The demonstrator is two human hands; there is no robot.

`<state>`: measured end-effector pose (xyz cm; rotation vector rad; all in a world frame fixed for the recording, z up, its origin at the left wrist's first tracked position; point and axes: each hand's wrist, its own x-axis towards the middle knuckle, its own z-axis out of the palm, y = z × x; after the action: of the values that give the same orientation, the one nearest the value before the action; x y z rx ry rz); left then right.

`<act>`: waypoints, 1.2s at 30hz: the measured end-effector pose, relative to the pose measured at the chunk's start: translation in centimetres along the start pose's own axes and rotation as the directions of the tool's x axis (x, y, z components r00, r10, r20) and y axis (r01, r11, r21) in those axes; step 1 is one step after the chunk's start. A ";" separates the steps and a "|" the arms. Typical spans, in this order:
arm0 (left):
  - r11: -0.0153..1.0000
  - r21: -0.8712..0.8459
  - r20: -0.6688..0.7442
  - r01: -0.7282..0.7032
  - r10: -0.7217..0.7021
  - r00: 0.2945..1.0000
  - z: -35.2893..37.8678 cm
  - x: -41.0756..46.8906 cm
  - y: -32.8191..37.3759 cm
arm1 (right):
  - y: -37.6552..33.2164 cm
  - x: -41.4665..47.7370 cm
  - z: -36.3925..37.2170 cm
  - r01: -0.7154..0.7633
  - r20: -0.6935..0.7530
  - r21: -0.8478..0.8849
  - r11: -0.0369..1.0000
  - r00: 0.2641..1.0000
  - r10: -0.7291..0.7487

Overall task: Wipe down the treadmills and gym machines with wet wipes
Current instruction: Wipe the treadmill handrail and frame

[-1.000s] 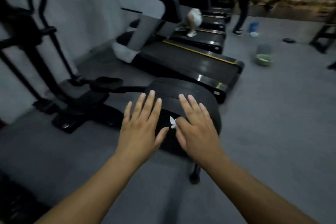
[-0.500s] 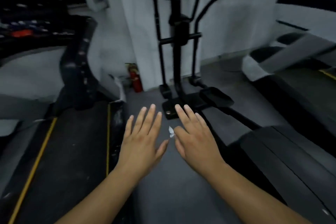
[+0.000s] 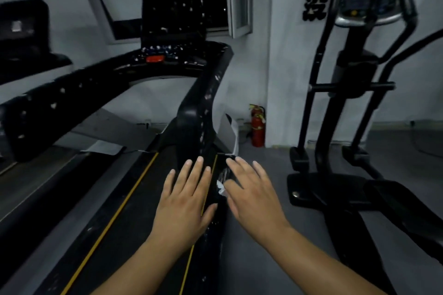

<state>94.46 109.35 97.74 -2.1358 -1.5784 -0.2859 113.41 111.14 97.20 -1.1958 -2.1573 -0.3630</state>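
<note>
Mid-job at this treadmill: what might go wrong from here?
The wipe pinched by the right hand is only a small scrap, so it may slip out or just smear. White specks cover the treadmill rail, and in this dim light some could be missed.

Seen as two bare hands, left hand point(image 3: 183, 208) and right hand point(image 3: 251, 201), on uncovered forearms point(image 3: 311, 254) reaching the lower edge of the view. Bare-armed along all that shows. Tipped with short, rounded fingernails, paler at the ends. Smooth-backed, with knuckles and tendons only faintly marked in the dim light.
</note>
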 end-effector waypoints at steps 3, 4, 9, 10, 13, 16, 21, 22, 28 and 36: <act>1.000 0.028 -0.011 -0.005 0.006 1.000 2.2 3.5 -2.4 | 1.5 3.7 3.2 0.024 0.026 0.003 1.000 0.999 -0.024; 0.999 0.035 -0.012 -0.004 0.005 1.000 2.7 4.7 -3.0 | 2.2 4.9 4.1 0.030 0.030 0.006 1.000 0.999 -0.030; 0.996 0.075 -0.028 0.046 -0.044 0.999 5.1 10.8 -5.8 | 6.4 11.4 8.4 0.078 -0.008 0.037 0.996 0.997 -0.077; 0.994 0.088 -0.025 0.058 -0.055 0.998 5.5 12.0 -6.2 | 7.4 12.8 9.3 0.081 -0.026 0.049 0.996 0.996 -0.080; 0.987 0.124 -0.007 0.105 -0.105 0.994 6.5 15.3 -6.9 | 10.0 16.7 11.4 0.096 -0.075 0.116 0.989 0.993 -0.088; 0.978 0.143 0.008 0.152 -0.154 0.988 7.5 17.9 -7.5 | 11.0 20.6 12.9 0.152 -0.161 0.174 0.973 0.979 -0.124; 0.971 0.183 0.052 0.153 -0.165 0.985 8.8 19.5 -8.4 | 10.9 23.9 15.5 0.114 -0.129 0.291 0.950 0.988 -0.080; 0.972 0.187 0.053 0.144 -0.156 0.986 8.8 19.5 -8.6 | 10.9 23.8 16.1 0.093 -0.095 0.318 0.944 0.993 -0.066; 0.974 0.224 0.087 0.023 -0.044 0.995 8.8 20.2 -10.3 | 10.1 21.5 17.7 0.026 -0.084 0.514 0.857 0.996 0.020; 0.979 0.188 0.124 -0.081 0.059 0.991 8.7 20.0 -11.8 | 7.5 17.3 19.9 -0.117 0.155 0.304 0.945 0.985 0.072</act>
<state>88.75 133.22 101.63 -2.0843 -1.5228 0.0166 105.10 136.93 92.81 -1.1648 -2.1650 0.1084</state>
